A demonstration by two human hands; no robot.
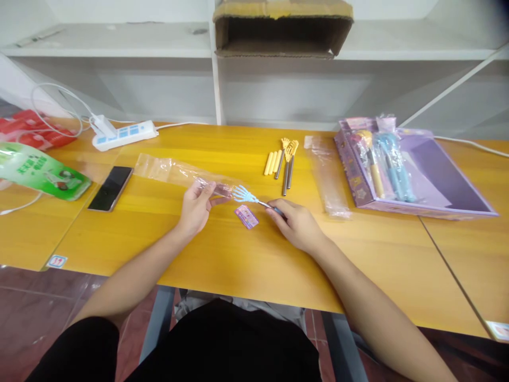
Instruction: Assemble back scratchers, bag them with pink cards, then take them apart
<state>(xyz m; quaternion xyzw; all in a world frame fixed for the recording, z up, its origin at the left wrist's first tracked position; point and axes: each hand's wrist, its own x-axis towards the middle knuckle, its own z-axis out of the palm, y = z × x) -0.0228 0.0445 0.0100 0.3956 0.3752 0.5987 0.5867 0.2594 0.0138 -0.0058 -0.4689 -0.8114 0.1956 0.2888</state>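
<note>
Pinched in my left hand [196,208] is a clear plastic bag [167,170], its long end trailing left over the table. My right hand [297,223] grips the handle of a back scratcher [244,194] with a light blue, hand-shaped head and a metal shaft. The blue head points left, at the bag's mouth beside my left fingers; whether its tips are inside I cannot tell. Just below lies a small purple card [246,216]. Beyond my right hand are several yellow-headed back scratchers [290,164] and several loose yellow handles [272,163].
A purple display box [445,207] with bagged back scratchers [392,164] stands right, beside flat clear bags [328,178]. At left are a phone [110,189], a green package [43,172], a power strip [125,135] and red plastic [35,130]. A cardboard box [282,10] sits on the shelf.
</note>
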